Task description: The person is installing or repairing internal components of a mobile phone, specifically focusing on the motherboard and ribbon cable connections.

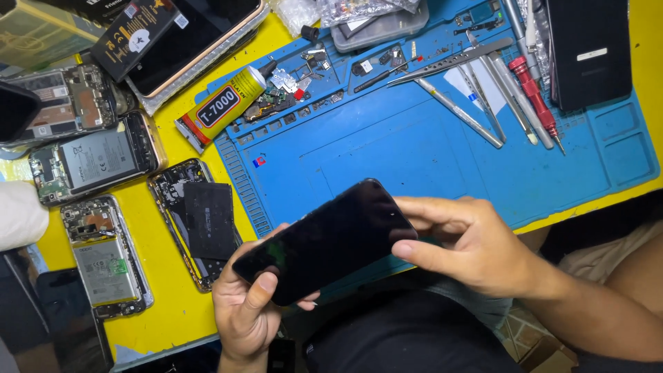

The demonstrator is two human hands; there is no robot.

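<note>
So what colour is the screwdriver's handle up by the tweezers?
Red. The screwdriver lies on the blue mat, clearest in the head view.

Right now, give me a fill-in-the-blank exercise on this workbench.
1. Both hands hold a black ____ over the table edge.
2. The work mat is ____ in colour.
3. The glue tube lies on its side, its body coloured ____.
4. The screwdriver on the mat has a ____ handle.

Missing words: phone; blue; yellow; red
</note>
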